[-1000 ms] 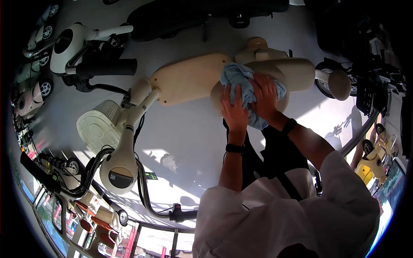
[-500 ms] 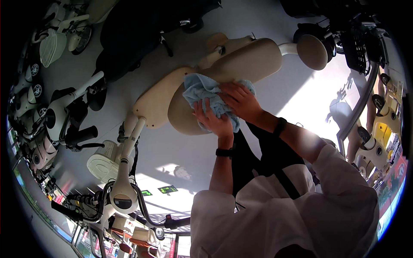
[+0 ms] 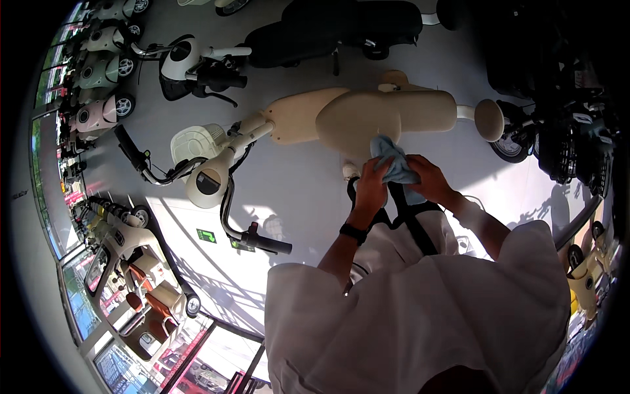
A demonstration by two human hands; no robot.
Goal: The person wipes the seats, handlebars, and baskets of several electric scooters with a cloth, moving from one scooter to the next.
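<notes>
A light blue cloth (image 3: pixel 394 165) is bunched between my two hands, close to my body. My left hand (image 3: pixel 374 187) closes on its left side, and my right hand (image 3: pixel 430 178) grips its right side. The cloth's top end overlaps the near edge of a beige scooter's wide front seat (image 3: pixel 357 121); whether it touches the seat I cannot tell. Behind that seat, to the right, lies a longer rear seat (image 3: pixel 428 110). The scooter's beige footboard (image 3: pixel 298 117) and its handlebar (image 3: pixel 213 184) extend to the left.
A pale basket (image 3: pixel 197 143) sits by the handlebar, whose near grip (image 3: pixel 269 245) reaches toward me. A black scooter (image 3: pixel 335 29) stands beyond the beige one. A round beige backrest (image 3: pixel 489 120) is at the right end. Several more scooters line the left wall and right side.
Both hands have drawn the cloth off the middle of the seat toward my body and bunched it smaller. The view has turned, so the scooter now lies more level.
</notes>
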